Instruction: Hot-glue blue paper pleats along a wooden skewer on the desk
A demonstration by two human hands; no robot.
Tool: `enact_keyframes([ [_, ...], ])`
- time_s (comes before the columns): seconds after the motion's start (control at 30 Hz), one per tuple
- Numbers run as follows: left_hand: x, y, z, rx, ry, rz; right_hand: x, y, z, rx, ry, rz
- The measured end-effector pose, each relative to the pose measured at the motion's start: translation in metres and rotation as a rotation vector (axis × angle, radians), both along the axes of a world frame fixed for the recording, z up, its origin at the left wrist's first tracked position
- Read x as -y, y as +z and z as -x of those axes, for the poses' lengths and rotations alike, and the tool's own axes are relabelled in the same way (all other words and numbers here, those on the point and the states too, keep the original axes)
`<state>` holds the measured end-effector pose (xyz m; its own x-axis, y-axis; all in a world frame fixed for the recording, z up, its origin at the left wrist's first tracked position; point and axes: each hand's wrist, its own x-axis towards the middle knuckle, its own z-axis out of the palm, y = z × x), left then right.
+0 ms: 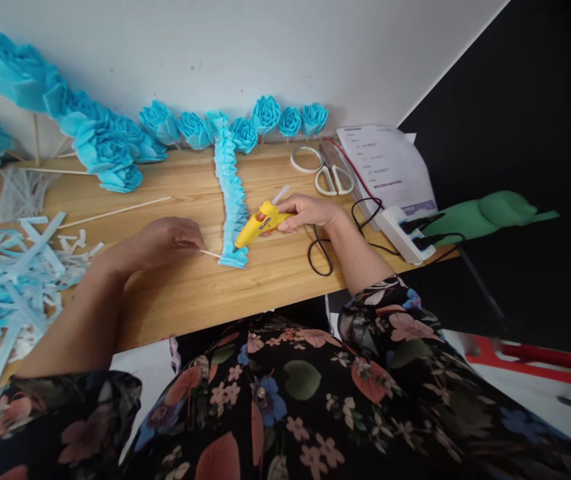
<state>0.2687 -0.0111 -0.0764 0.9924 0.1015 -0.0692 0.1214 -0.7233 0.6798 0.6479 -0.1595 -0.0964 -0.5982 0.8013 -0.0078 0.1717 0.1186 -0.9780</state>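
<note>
My right hand (305, 212) is wrapped round a yellow glue gun (257, 225) with a clear glue stick (281, 194) in its back end. The gun's nozzle points down at the near end of a long ruffled blue strip (234, 190), which runs from the wall toward me. Pinched in the fingers of my left hand (173, 241) is a thin wooden stick (210, 253). The stick's tip meets the strip's near end, close to the nozzle. Whether the nozzle touches the strip I cannot tell.
Several blue flowers on sticks (110, 143) line the wall. Blue and white scraps (20, 280) lie at left, below clear glue sticks (23, 190). Scissors (333, 179), a tape roll (306, 159) and papers (385, 163) are at right, near a power strip (405, 233) with black cords (323, 257).
</note>
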Motion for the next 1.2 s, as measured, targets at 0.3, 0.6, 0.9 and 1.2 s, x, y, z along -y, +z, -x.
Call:
enact_keyframes([
  [0.3, 0.0004, 0.0005, 0.0003, 0.021, -0.01, -0.005, 0.0009, 0.001, -0.0008, 0.067, -0.028, 0.028],
  [0.6, -0.0007, -0.001, 0.0007, 0.008, -0.007, 0.0, 0.0014, 0.0015, -0.0004, 0.07, -0.025, 0.029],
  [0.9, -0.0023, -0.0018, 0.0011, 0.033, -0.032, 0.009, 0.0025, -0.0034, -0.0015, 0.036, -0.041, 0.082],
  [1.2, -0.0036, -0.0056, 0.0023, 0.093, -0.053, -0.001, 0.0017, -0.0032, -0.0006, 0.042, -0.045, 0.049],
])
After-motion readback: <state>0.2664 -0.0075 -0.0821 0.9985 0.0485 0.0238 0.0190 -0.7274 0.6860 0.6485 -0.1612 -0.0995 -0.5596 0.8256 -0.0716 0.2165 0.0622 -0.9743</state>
